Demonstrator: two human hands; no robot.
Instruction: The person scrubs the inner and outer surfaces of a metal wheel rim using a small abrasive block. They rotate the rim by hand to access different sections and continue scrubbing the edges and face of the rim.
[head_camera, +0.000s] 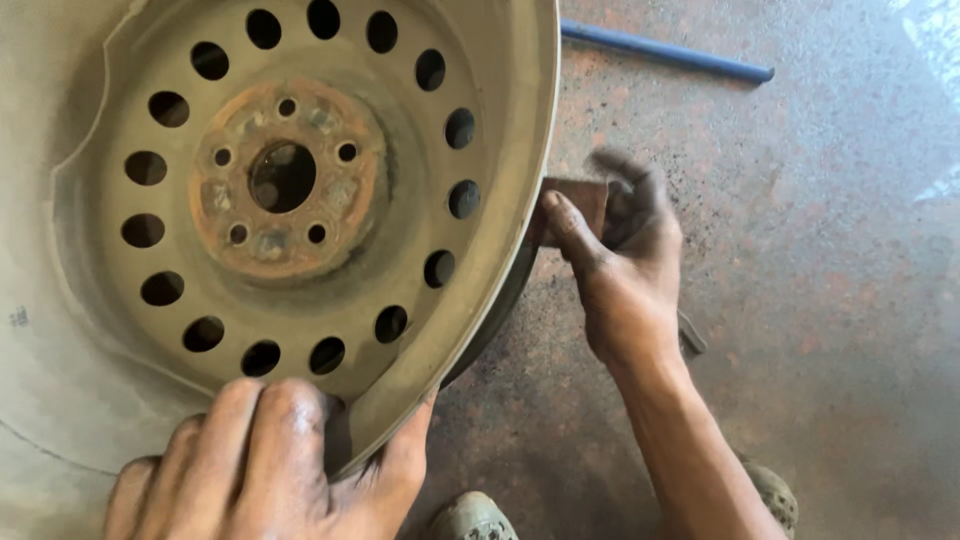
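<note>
My left hand (270, 460) grips the lower rim of the steel wheel (290, 190) filling the frame's left; my right hand (625, 270), fingers closed on a rusty brown block (580, 203), presses it against the rim's right edge, mid-frame.

Under my left grip (265, 455) I see a dull beige steel wheel rim (480, 280) ringed with dark round holes, its hub (285, 178) rust-orange. In my right grip (625, 265), a reddish-brown block (580, 200). Beyond it, a blue bar (665, 52) lies on the mottled rust-brown floor (830, 300).
</note>
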